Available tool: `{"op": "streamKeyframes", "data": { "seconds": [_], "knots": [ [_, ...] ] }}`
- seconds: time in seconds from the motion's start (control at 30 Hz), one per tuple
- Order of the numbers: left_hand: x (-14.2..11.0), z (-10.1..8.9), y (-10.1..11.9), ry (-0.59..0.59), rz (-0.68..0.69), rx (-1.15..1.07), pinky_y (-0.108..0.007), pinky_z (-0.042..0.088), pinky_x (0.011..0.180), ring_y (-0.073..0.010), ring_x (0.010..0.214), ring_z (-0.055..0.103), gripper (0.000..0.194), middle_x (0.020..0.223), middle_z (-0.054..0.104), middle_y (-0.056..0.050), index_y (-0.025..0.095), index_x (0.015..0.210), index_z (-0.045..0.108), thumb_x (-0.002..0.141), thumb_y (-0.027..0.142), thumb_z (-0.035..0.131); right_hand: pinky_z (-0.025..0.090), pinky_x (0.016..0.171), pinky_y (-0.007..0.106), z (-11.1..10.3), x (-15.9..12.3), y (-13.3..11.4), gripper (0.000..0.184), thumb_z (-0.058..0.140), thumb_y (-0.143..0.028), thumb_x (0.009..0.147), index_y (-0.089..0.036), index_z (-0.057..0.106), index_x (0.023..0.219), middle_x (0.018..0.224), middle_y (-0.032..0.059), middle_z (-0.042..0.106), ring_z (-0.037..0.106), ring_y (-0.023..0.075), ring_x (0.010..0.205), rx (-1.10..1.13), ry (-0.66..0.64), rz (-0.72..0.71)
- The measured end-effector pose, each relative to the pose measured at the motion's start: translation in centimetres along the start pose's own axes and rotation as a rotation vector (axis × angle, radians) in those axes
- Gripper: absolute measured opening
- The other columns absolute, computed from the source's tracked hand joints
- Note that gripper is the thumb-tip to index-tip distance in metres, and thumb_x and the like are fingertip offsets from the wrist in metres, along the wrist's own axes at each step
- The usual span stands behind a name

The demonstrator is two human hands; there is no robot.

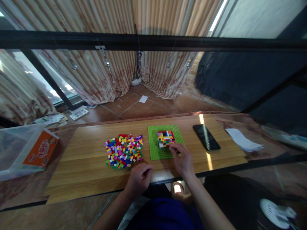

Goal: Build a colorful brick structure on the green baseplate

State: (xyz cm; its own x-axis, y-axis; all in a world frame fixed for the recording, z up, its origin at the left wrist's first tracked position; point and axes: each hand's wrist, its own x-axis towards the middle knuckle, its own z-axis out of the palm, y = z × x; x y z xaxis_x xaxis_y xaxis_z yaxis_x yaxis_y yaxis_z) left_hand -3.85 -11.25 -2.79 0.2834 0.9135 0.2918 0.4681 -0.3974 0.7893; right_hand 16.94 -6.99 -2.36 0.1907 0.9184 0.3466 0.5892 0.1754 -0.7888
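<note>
Two bare hands, one green square studded baseplate (pixel 153 153), one low rectangular build of multicoloured plastic bricks (pixel 166 139), one heap of small loose plastic bricks (pixel 123 151) in many colours and one black rectangular smartphone (pixel 206 137) are at the wood-grain tabletop (pixel 86 159). The loose bricks are too many and too jumbled to count. The build sits on the baseplate, around its middle; the heap lies to the left of the baseplate, apart from it, and the phone lies to the right, crossed by a strip of sunlight. One clear plastic bin (pixel 11 153) with an orange label stands at the far left, cut off by the picture's edge. White paper sheets (pixel 243 140) lie beyond the tabletop's right end, their number hard to make out.

The right hand (pixel 184 159) covers the near right part of the baseplate. Its thumb and index fingertip are close together at the build's near right corner; whether they are clamped on a brick is too small to tell. The left hand (pixel 139 179) is at the tabletop's near edge, just below the heap, its fingers curled inward and its thumb near the index finger. Its palm is hidden, so I cannot tell whether the fingers hold anything.
</note>
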Motion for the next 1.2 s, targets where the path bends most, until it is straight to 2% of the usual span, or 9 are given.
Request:
{"op": "streamKeyframes", "data": {
  "seconds": [0.23, 0.37, 0.5, 0.7, 0.83, 1.2],
  "knots": [
    [0.0, 0.1, -0.2, 0.003, 0.011, 0.009, -0.024, 0.047, 0.067, -0.0147, 0.071, 0.064, 0.014, 0.073, 0.066, -0.003, 0.017, 0.080, 0.065, 0.086, 0.015, 0.052, 0.049, 0.082, 0.038, 1.0, 1.6, 0.9, 0.015, 0.058, -0.029, 0.086, -0.025, 0.072, 0.084, 0.101, 0.0063, 0.060, 0.058, 0.0200, 0.095, -0.055, 0.067, -0.080],
    [0.0, 0.2, -0.2, 0.005, 0.009, 0.013, -0.024, 0.047, 0.067, -0.0146, 0.070, 0.063, 0.015, 0.072, 0.066, -0.003, 0.017, 0.079, 0.065, 0.086, 0.015, 0.051, 0.047, 0.085, 0.041, 1.2, 1.8, 1.5, 0.013, 0.062, -0.030, 0.084, -0.027, 0.074, 0.083, 0.105, 0.0065, 0.059, 0.055, 0.0219, 0.099, -0.103, 0.089, -0.071],
    [0.0, 0.2, -0.3, 0.010, 0.006, 0.008, -0.024, 0.048, 0.069, -0.0149, 0.073, 0.064, 0.014, 0.074, 0.067, -0.004, 0.017, 0.080, 0.065, 0.086, 0.015, 0.052, 0.046, 0.087, 0.041, 1.4, 1.8, 1.7, 0.011, 0.066, -0.033, 0.079, -0.026, 0.074, 0.080, 0.105, 0.0066, 0.059, 0.055, 0.0224, 0.100, -0.022, 0.107, 0.009],
    [0.0, 0.3, -0.5, -0.009, 0.000, 0.014, -0.024, 0.048, 0.068, -0.0148, 0.072, 0.064, 0.015, 0.074, 0.067, -0.004, 0.017, 0.081, 0.065, 0.087, 0.016, 0.051, 0.047, 0.088, 0.039, 1.9, 2.1, 2.1, 0.014, 0.071, -0.033, 0.071, -0.022, 0.074, 0.080, 0.103, 0.0071, 0.062, 0.059, 0.0216, 0.097, 0.250, 0.115, 0.208],
    [0.0, 0.3, -0.6, -0.010, 0.001, 0.012, -0.024, 0.048, 0.068, -0.0146, 0.072, 0.064, 0.014, 0.074, 0.067, -0.003, 0.017, 0.081, 0.065, 0.086, 0.015, 0.052, 0.044, 0.094, 0.042, 2.1, 2.3, 2.4, 0.016, 0.072, -0.032, 0.068, -0.022, 0.074, 0.080, 0.099, 0.0062, 0.064, 0.059, 0.0225, 0.099, 0.286, 0.120, 0.245],
    [-0.1, 0.3, -0.7, -0.005, 0.005, 0.017, -0.024, 0.048, 0.069, -0.0142, 0.072, 0.064, 0.014, 0.075, 0.068, -0.003, 0.017, 0.082, 0.065, 0.086, 0.014, 0.052, 0.047, 0.087, 0.039, 2.7, 2.5, 3.4, 0.017, 0.073, -0.030, 0.063, -0.021, 0.073, 0.077, 0.093, 0.0048, 0.067, 0.060, 0.0211, 0.090, 0.377, 0.125, 0.319]
  ]
}}
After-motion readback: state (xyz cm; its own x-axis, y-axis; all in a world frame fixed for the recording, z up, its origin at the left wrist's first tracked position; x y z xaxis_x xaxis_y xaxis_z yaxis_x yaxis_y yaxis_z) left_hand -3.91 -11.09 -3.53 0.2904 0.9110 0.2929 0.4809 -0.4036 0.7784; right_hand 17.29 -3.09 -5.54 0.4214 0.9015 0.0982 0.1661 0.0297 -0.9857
